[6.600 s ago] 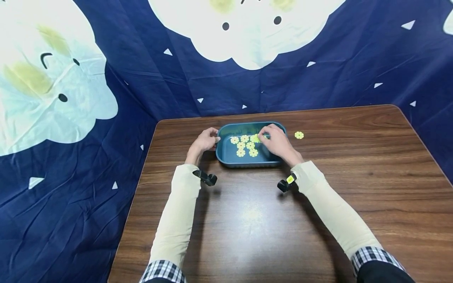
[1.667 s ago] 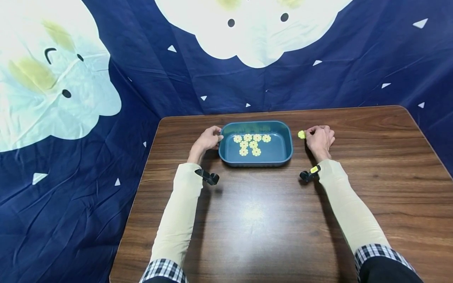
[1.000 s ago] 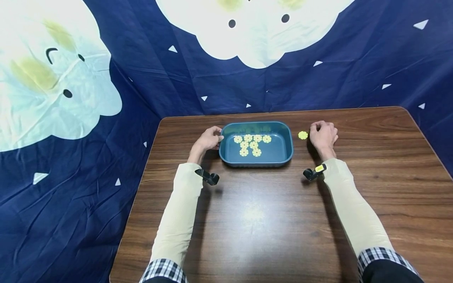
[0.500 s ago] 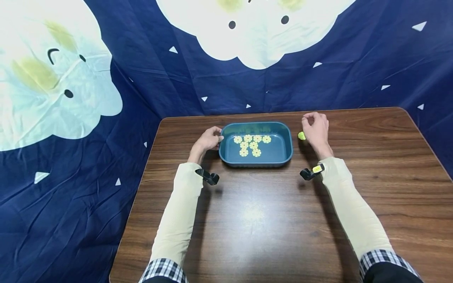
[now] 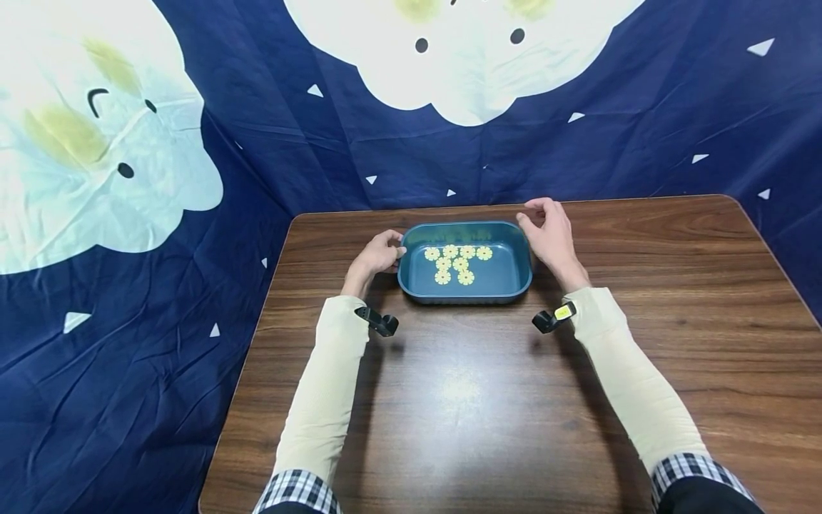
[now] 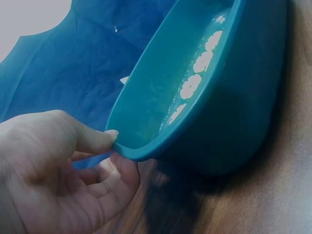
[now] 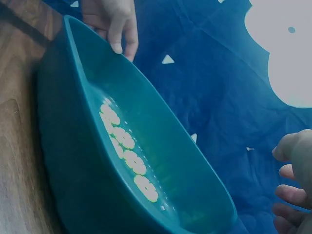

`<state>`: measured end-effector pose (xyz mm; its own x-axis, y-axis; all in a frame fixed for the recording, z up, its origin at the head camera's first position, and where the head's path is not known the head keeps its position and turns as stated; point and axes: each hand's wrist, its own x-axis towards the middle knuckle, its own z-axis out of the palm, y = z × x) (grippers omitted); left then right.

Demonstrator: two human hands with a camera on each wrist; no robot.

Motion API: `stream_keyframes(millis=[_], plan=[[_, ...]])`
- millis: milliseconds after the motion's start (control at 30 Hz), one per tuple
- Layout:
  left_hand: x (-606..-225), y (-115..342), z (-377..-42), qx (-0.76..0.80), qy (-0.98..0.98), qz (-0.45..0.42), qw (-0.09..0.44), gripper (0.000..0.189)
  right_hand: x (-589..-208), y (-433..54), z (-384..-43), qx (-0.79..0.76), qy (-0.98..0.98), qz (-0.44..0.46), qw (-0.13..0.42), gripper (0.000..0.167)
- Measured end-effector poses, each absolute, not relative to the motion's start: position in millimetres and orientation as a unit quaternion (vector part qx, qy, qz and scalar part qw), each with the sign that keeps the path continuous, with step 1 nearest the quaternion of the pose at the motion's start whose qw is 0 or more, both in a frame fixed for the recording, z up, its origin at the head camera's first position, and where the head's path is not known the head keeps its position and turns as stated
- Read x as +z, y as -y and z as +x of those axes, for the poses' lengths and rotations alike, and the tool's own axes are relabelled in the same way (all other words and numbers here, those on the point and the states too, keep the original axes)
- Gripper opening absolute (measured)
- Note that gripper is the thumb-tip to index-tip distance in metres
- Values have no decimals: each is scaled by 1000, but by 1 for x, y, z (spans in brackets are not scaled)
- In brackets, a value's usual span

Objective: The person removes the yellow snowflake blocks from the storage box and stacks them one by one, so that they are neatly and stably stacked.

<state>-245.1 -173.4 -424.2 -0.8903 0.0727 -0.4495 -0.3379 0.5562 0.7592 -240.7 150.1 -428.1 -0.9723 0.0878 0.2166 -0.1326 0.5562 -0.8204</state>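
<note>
An oblong blue-green plastic basin [image 5: 504,275] stands near the table's back edge. Several pale yellow flower-shaped pieces [image 5: 459,264] lie flat on its floor, a row at the back with more in front. My left hand [image 5: 374,258] pinches the basin's left rim; in the left wrist view, the thumb of that hand [image 6: 63,168] is on top and curled fingers sit below. At the right end, my right hand [image 5: 554,239] hovers by the rim, fingers loosely parted and holding nothing. In the right wrist view this hand [image 7: 298,170] shows apart from the basin wall.
The brown wooden table [image 5: 674,300] extends far to the right and toward the person. Behind and to the left hangs a dark blue cloth [image 5: 411,164] with white cloud shapes. A small camera is strapped to each wrist.
My right hand has moved left from the table to the basin's right rim, and now hides the loose flower piece's spot. Since the oldest frame, a flower shows at the row's right end.
</note>
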Motion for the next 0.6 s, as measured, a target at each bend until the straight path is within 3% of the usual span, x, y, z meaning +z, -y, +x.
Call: stream_keyframes(millis=[300,600], plan=[[-424,173,-245,463,-856,-78,218,29,-428,-134,-236,465,878,45,106,35],[-425,173,-244,463,-856,-77,219,29,-432,-118,-232,460,883,72,51,37]])
